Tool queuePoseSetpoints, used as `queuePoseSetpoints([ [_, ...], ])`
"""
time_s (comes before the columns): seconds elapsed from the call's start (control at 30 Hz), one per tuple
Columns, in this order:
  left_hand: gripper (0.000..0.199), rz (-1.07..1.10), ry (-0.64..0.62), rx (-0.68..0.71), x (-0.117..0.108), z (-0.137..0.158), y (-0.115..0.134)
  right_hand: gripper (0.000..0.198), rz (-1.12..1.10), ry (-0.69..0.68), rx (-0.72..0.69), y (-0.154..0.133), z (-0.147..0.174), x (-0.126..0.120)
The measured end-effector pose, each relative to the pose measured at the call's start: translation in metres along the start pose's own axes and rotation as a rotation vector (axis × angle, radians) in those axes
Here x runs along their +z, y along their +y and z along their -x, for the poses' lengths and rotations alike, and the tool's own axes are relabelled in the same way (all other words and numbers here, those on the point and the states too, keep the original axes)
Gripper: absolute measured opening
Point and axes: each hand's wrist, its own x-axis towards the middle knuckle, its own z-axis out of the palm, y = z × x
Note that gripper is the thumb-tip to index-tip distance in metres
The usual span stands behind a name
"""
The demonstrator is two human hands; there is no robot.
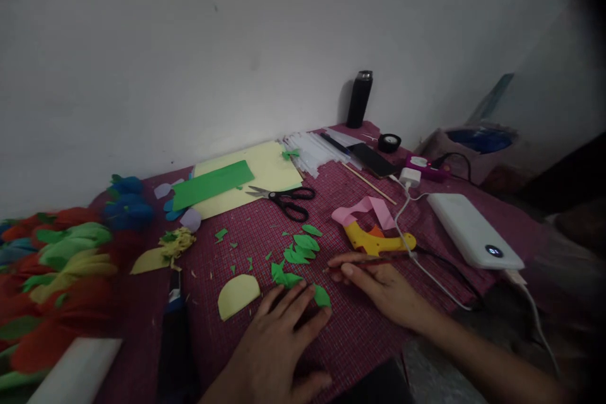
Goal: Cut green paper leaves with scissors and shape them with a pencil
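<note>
My left hand (284, 344) lies palm down on the table with fingers spread, its fingertips touching green paper leaf cutouts (284, 276). One green leaf (322, 295) lies by its index finger. To the right, my right hand (383, 290) pinches a thin dark stick (391, 256), whose tip points toward the leaves. More green leaves (305, 245) lie in a loose pile just beyond. A yellow glue gun (376, 242) rests behind my right hand, beside a curled pink strip (369, 205). Left of my left hand is a pale yellow paper piece (239, 295).
Black-handled scissors (288, 199) lie by yellow sheets (269, 167) and a green strip (215, 184). Colourful paper flowers (61, 271) crowd the left. White glue sticks (307, 148), a phone (374, 160), a black bottle (360, 100) and a cabled power bank (473, 230) sit behind and right.
</note>
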Motion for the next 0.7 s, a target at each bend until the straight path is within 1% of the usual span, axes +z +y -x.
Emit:
queuePoseSetpoints([
  [0.1,0.073,0.007,0.005,-0.015,0.0011,-0.0007,-0.0006,0.026,-0.075,-0.039,0.017,0.0028,-0.0028,-0.0004],
  [0.27,0.072,0.017,0.026,0.002,0.0012,-0.0002,-0.0003,0.011,-0.055,-0.062,-0.023,0.0036,-0.0027,0.0047],
  [0.33,0.071,0.016,0.023,-0.005,0.001,0.0003,0.0002,0.01,-0.052,-0.074,-0.029,0.0027,-0.0028,0.0057],
  [0.53,0.074,0.046,-0.047,-0.011,-0.0013,-0.0021,0.0026,0.011,-0.021,-0.073,-0.017,0.0039,-0.0037,0.0062],
  [0.7,0.075,0.05,-0.061,-0.008,-0.0016,-0.0024,0.003,0.012,0.038,-0.084,-0.019,0.0063,-0.0022,0.0066],
])
